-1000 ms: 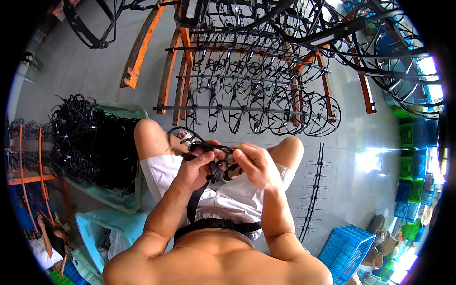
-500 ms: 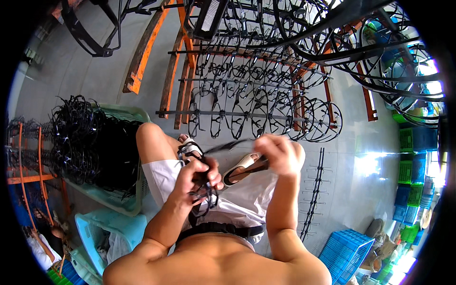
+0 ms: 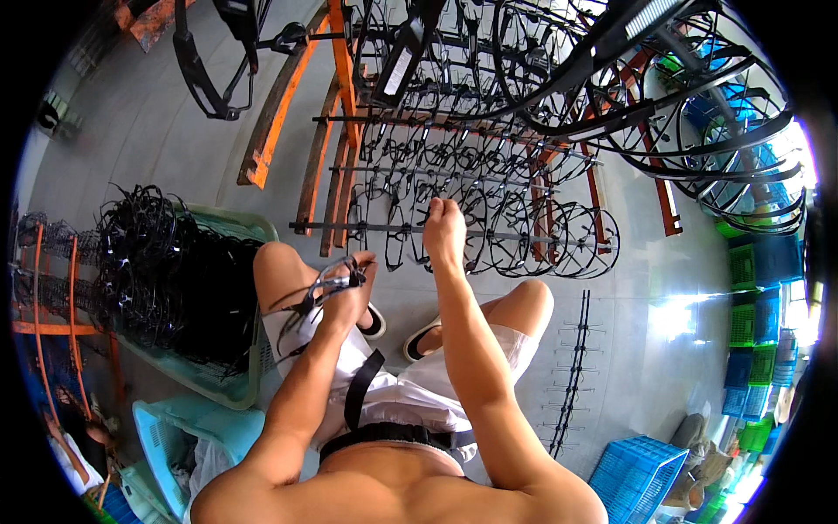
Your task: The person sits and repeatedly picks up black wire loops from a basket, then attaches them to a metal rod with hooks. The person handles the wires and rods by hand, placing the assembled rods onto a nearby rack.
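Note:
In my left hand (image 3: pixel 352 301), above my left knee, is a small bunch of thin black plastic frames (image 3: pixel 301 307) with curved arms; motion smears them a little. My right hand (image 3: pixel 445 234) is stretched forward, its fingers closed near the lowest bar (image 3: pixel 406 230) of the rack. Whatever it may pinch is hidden or too small to make out. Rows of similar black frames (image 3: pixel 476 205) hang from the rack's bars in front of me.
A pale green crate (image 3: pixel 262 229) heaped with black frames (image 3: pixel 144 253) stands at my left. Orange rack posts (image 3: pixel 271 122) rise ahead; large black frames (image 3: pixel 646 113) hang close at upper right. A black bar with prongs (image 3: pixel 573 371) lies on the floor, near a blue basket (image 3: pixel 637 467).
My right hand has moved forward and left, from above my lap to the rack. The left hand has shifted slightly forward and left, still with its bunch of frames. My feet have drawn back.

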`<state>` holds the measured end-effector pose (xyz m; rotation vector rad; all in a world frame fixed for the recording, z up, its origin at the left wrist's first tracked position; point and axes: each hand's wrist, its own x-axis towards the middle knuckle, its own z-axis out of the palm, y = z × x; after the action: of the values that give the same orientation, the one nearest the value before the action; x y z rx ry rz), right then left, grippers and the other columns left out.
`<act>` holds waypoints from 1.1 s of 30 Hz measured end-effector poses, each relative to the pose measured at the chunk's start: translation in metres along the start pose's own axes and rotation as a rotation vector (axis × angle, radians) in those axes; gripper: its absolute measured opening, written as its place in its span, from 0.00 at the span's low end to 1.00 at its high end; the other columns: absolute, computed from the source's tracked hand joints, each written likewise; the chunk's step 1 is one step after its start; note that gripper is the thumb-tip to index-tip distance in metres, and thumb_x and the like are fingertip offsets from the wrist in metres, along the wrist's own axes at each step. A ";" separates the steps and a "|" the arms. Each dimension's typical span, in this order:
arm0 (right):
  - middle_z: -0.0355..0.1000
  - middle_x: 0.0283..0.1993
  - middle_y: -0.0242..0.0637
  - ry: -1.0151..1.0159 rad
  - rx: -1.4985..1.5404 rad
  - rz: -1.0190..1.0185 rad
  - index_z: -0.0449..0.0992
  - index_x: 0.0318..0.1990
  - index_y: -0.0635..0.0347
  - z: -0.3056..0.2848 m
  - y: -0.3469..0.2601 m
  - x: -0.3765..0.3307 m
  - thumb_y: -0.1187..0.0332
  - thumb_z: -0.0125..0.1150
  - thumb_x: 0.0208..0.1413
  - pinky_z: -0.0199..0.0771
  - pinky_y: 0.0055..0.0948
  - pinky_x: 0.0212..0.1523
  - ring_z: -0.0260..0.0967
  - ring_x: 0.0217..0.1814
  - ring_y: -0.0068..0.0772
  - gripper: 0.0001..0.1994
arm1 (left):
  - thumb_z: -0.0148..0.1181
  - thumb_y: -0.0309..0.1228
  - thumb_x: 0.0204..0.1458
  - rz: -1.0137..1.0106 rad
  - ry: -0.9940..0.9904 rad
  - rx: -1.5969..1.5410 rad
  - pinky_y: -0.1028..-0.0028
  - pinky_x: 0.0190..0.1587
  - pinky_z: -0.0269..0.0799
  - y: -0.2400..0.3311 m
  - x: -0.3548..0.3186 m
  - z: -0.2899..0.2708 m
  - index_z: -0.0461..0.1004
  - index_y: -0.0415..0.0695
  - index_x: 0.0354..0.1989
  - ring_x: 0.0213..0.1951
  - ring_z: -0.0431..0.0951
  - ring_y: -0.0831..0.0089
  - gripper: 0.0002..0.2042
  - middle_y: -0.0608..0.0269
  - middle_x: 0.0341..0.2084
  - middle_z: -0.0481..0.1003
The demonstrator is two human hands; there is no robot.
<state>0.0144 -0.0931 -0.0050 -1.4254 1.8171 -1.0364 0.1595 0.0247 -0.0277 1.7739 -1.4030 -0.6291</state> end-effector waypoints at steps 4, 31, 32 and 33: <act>0.72 0.30 0.55 -0.017 0.159 0.092 0.73 0.35 0.69 0.014 0.006 0.000 0.60 0.46 0.60 0.69 0.41 0.38 0.70 0.34 0.56 0.17 | 0.58 0.31 0.50 -0.042 -0.009 -0.009 0.68 0.38 0.73 0.003 -0.006 -0.002 0.76 0.41 0.37 0.33 0.79 0.62 0.09 0.54 0.30 0.78; 0.69 0.36 0.28 -0.208 1.311 0.172 0.69 0.52 0.66 0.004 0.050 -0.081 0.80 0.57 0.54 0.67 0.19 0.39 0.64 0.35 0.19 0.17 | 0.58 0.27 0.53 -0.128 -0.005 -0.379 0.76 0.44 0.71 0.005 0.001 0.008 0.73 0.36 0.43 0.37 0.77 0.73 0.11 0.57 0.35 0.78; 0.69 0.35 0.29 -0.183 1.362 0.200 0.70 0.50 0.66 0.004 0.050 -0.082 0.81 0.58 0.52 0.67 0.20 0.37 0.65 0.33 0.21 0.16 | 0.58 0.26 0.53 -0.127 -0.007 -0.377 0.76 0.43 0.71 0.005 0.002 0.007 0.73 0.36 0.43 0.37 0.77 0.73 0.11 0.57 0.35 0.78; 0.69 0.34 0.29 -0.180 1.381 0.231 0.71 0.49 0.66 0.003 0.048 -0.083 0.81 0.58 0.52 0.67 0.20 0.37 0.65 0.33 0.21 0.15 | 0.58 0.26 0.53 -0.129 -0.009 -0.375 0.77 0.43 0.71 0.006 0.001 0.007 0.73 0.36 0.43 0.37 0.77 0.73 0.11 0.57 0.35 0.78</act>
<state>0.0125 -0.0079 -0.0482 -0.4008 0.6886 -1.4785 0.1515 0.0210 -0.0269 1.5670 -1.0957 -0.9053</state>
